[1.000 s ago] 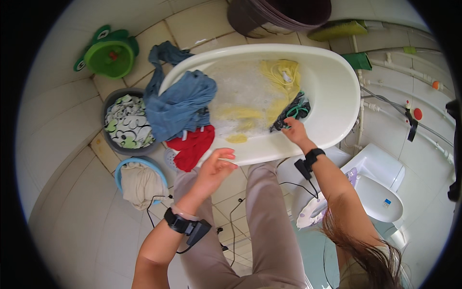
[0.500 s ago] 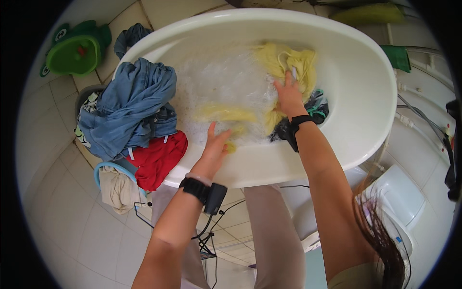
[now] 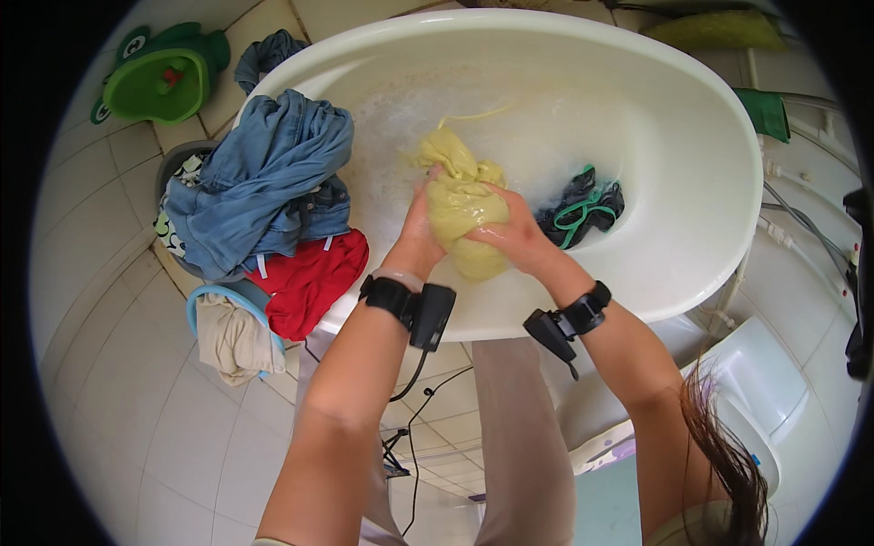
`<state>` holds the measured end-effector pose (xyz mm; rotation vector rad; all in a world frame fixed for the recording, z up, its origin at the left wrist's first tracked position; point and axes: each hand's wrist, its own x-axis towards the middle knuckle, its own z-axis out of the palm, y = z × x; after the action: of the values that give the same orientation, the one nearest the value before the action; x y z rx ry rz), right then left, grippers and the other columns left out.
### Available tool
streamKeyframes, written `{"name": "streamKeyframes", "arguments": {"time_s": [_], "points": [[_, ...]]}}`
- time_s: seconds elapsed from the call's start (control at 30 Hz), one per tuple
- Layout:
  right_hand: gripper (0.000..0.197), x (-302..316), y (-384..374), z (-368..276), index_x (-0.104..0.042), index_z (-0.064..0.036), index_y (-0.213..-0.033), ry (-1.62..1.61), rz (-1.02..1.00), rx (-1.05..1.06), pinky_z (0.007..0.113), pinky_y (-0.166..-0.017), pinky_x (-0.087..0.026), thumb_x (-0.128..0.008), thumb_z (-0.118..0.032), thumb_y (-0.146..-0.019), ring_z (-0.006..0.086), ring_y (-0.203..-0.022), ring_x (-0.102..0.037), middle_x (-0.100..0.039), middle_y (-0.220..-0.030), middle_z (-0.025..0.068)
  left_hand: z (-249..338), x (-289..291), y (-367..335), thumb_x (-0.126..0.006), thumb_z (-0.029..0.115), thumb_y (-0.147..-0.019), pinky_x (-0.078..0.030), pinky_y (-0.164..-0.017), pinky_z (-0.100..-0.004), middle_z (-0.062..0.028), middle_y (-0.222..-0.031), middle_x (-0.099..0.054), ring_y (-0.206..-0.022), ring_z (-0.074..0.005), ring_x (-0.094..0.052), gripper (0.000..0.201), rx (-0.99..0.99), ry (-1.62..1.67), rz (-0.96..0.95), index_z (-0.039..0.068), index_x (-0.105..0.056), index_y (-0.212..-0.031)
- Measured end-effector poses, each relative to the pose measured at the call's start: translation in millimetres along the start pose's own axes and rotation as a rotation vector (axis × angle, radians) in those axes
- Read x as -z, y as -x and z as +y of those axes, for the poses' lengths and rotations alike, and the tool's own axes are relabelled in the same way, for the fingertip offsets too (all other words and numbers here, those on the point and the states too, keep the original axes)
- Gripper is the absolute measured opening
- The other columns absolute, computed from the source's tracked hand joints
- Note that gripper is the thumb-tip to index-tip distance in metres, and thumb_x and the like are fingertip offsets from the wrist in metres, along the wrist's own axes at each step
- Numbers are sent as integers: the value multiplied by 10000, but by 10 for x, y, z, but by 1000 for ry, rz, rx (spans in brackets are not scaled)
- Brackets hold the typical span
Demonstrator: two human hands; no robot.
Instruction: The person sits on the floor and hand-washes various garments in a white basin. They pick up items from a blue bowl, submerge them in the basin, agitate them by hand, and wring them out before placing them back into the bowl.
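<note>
A wet yellow garment is bunched up between both of my hands over the near part of the white bathtub. My left hand grips its left side, and my right hand clasps it from the right. A thin yellow cord trails from the bundle toward the far side. Cloudy, sudsy water lies in the tub. To the right of my right hand, a black garment with green trim rests in the water.
Blue denim clothes and a red garment hang over the tub's left end. Beside them are a light-blue basin holding beige cloth and a green frog-shaped basin. Pipes run along the right wall.
The yellow garment, spread in splashing water before, is now gathered into a bundle and lifted. My right hand came left and nearer to join my left. The water is calmer.
</note>
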<state>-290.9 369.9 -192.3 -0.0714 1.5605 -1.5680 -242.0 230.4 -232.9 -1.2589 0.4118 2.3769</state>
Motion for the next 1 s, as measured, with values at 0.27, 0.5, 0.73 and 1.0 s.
{"name": "streamKeyframes", "arguments": {"time_s": [0.27,0.5,0.73,1.0], "points": [[399,487,-287,-141,-635,-34,-1013,647,204,114,365,-819,-521,-736,-186,-659,314,-881,-656,-670,-962,179,-66,-164,795,-569,161,-940,-411,-1017,-432,-62,-1357,-459,-1240,-219,-478,562,-198,-2,47,202,-285,-1423],[828,264,-505,-9,-422,-314,-1380,1456,231,-14,703,-967,-329,-820,-326,-655,527,-1352,-200,-230,-1507,193,71,493,620,-594,229,-917,-334,-1032,-513,-81,-1483,-295,-1285,-334,-380,611,-31,-334,371,253,-275,-1438],[710,367,-1079,586,-563,-266,-1271,1537,353,-251,692,-921,-376,-838,-350,-622,484,-1345,-239,-396,-1396,157,172,371,33,-638,516,-848,-168,-1077,-636,-93,-1588,-16,-1372,-495,-171,909,23,-404,324,263,-86,-1525],[370,136,-340,-250,-651,0,-1034,301,71,-32,303,-842,-481,-710,-96,-682,172,-920,-632,-672,-973,102,306,172,-257,-558,599,-871,-289,-1054,-618,-144,-1531,-271,-1371,-374,-311,856,61,-17,-11,158,-191,-1506]]}}
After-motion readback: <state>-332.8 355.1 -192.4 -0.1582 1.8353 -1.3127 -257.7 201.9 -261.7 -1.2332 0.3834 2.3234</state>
